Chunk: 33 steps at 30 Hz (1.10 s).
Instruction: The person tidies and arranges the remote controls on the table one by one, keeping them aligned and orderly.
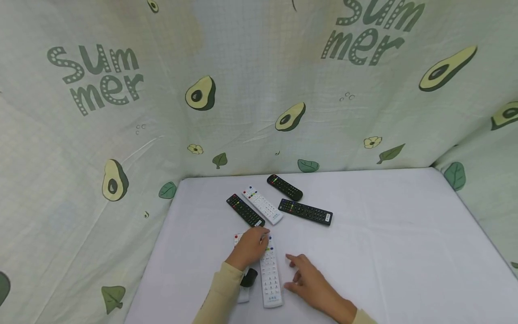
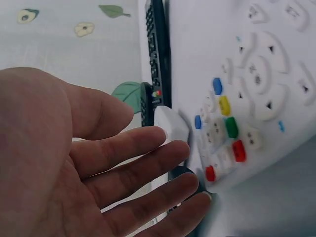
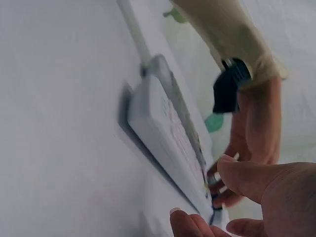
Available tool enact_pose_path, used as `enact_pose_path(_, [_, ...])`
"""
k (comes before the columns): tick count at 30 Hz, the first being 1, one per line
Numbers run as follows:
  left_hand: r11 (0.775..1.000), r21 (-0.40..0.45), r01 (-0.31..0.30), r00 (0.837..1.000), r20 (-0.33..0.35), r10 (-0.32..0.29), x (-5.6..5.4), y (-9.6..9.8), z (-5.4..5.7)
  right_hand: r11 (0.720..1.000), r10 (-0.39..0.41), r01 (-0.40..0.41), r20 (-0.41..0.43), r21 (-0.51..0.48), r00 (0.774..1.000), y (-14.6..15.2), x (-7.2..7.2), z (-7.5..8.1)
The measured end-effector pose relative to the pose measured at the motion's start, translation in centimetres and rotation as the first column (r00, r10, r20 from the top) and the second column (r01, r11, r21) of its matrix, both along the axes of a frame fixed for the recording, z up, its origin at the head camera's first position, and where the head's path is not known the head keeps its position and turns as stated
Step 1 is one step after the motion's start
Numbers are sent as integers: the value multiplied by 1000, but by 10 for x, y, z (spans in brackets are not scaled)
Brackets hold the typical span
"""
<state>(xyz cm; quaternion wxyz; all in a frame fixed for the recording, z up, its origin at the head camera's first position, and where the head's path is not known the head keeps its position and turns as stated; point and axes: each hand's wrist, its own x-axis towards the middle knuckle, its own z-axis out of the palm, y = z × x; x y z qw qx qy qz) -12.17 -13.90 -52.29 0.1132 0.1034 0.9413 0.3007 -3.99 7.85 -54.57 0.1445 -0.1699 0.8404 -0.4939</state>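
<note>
Left hand (image 1: 249, 246) is hovering over the far end of a long white plastic remote with coloured buttons (image 1: 270, 279), lying on the white-covered bench (image 1: 384, 252); grip apart, nothing held, contact unclear. Right hand (image 1: 309, 281) is hanging just right of it, grip also apart. Second white plastic remote (image 1: 243, 295) is lying alongside, partly hidden under the left arm and black wrist device (image 1: 248, 277). Risks: device snagging that remote if the wrist drops; one-sided right-hand push sliding the long one into it; left fingers knocking the slim black plastic remote (image 1: 245, 210) just beyond.
</note>
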Motion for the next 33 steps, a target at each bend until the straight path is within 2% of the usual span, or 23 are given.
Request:
enact_pose_path(3, [1000,-1,17,998,-57,-17,-1,3,6,989,-144,145,-40,29,989,17,-18,7])
enact_pose_path(7, [999,31,25,995,-94,-22,-7,11,13,954,-290,296,-118,44,950,45,-43,11])
enact_pose_path(11, [997,76,31,991,-132,-21,-18,22,16,922,-370,386,-222,31,902,72,-64,10])
enact_pose_path(14, [992,122,25,990,-142,-7,-27,32,18,901,-414,433,-265,16,871,88,-78,8])
enact_pose_path(16, [987,158,18,990,-142,5,-34,39,18,891,-433,454,-274,18,859,95,-86,6])
enact_pose_path(19, [981,194,-2,991,-130,28,-43,48,16,884,-441,466,-260,40,859,101,-96,2])
enact_pose_path(23, [973,229,-41,994,-94,64,-53,59,10,887,-434,457,-209,72,876,102,-105,-2])
enact_pose_path(28, [953,289,-94,993,-39,109,-61,70,2,889,-422,445,-182,111,888,99,-114,-5])
enact_pose_path(33, [948,302,-100,994,-15,110,-66,77,-4,883,-419,443,-163,157,893,96,-120,-9])
